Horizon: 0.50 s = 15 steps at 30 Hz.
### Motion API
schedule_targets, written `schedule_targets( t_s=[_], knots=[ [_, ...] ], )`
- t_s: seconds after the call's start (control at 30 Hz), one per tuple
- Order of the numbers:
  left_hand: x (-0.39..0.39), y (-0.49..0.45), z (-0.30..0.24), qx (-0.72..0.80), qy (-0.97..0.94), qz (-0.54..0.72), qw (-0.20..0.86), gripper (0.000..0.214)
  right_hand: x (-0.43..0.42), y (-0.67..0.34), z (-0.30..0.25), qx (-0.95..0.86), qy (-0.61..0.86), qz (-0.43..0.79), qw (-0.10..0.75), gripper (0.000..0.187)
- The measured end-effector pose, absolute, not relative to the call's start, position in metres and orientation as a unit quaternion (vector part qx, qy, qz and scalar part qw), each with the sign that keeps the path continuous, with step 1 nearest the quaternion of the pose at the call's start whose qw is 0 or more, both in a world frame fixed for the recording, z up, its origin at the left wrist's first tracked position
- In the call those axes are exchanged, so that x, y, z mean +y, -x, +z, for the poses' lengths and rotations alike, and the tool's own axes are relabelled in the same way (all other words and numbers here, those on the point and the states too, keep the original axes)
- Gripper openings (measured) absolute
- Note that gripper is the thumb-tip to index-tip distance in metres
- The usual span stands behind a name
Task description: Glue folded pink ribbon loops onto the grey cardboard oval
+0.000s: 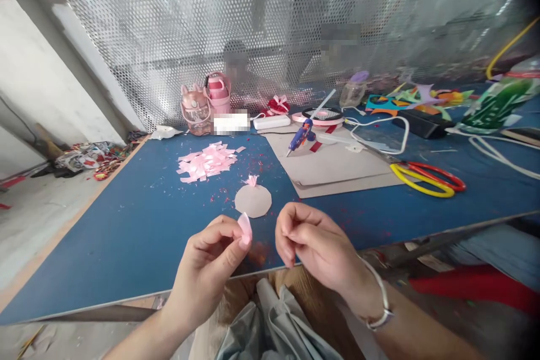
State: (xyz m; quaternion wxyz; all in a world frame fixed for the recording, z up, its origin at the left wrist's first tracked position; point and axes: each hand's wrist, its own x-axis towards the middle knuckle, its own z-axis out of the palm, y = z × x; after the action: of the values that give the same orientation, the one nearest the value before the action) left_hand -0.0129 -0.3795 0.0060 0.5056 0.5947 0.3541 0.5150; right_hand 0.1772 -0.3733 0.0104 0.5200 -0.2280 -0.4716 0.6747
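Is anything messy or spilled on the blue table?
Yes, a bit messy! Tiny red bits are scattered on the blue table around the round card. They look odd because the pink strips sit together in a pile. Nothing looks clearly broken.

A head-worn camera looks forward and down, close over the blue table [139, 225].

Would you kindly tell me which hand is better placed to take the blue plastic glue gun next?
Probably the right hand: it is nearer the blue plastic glue gun on the grey flat cardboard, and shows no held item. The left hand is occupied, pinching a small folded pink ribbon piece.
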Motion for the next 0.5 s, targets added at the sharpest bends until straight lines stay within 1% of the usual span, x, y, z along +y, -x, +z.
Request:
schedule_targets(
  t_s=[0.07, 0.13, 0.17, 0.27, 0.33, 0.43, 0.5],
  knots=[
    [-0.369, 0.015, 0.022, 0.345, -0.646, 0.499, 0.464, 0.009, -0.359, -0.185, 0.033, -0.598, 0.279, 0.580, 0.479, 0.015],
    [-0.354, 0.014, 0.035, 0.316, -0.701, 0.506, 0.391, 0.006, -0.340, -0.189, 0.057, -0.705, 0.321, 0.464, 0.430, 0.027],
    [-0.346, 0.012, 0.038, 0.300, -0.723, 0.512, 0.354, 0.007, -0.329, -0.191, 0.067, -0.746, 0.328, 0.418, 0.402, 0.028],
    [-0.318, 0.002, 0.035, 0.280, -0.752, 0.527, 0.278, 0.008, -0.300, -0.193, 0.081, -0.814, 0.313, 0.344, 0.349, 0.017],
    [-0.302, -0.007, 0.023, 0.284, -0.749, 0.530, 0.278, 0.008, -0.286, -0.195, 0.074, -0.821, 0.301, 0.321, 0.363, 0.014],
    [-0.287, -0.016, 0.003, 0.291, -0.740, 0.513, 0.323, 0.009, -0.279, -0.198, 0.051, -0.798, 0.314, 0.294, 0.421, 0.011],
    [-0.282, -0.016, -0.004, 0.291, -0.738, 0.502, 0.344, 0.010, -0.279, -0.200, 0.036, -0.785, 0.331, 0.284, 0.440, 0.009]
  ],
)
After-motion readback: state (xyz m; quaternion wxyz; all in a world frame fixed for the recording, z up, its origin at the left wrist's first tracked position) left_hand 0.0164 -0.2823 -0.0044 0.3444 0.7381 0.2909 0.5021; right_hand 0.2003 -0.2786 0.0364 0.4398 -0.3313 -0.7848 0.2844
